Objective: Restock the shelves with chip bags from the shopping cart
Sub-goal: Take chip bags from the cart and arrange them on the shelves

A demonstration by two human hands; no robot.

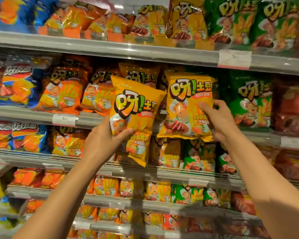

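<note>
My left hand (104,142) grips a yellow chip bag (136,107) by its lower left side and holds it upright in front of the shelves. My right hand (217,119) grips a second yellow chip bag (185,100) at its right edge. This one sits at the front of the second shelf (162,57), among other yellow bags. The two bags are side by side, almost touching at their upper corners. The shopping cart is out of view.
Several grey shelves are packed with chip bags: blue bags (16,85) at the left, orange bags (64,90) beside them, green bags (250,104) right of my right hand, red bags (293,107) at the far right. White price tags (234,58) hang on the shelf edges.
</note>
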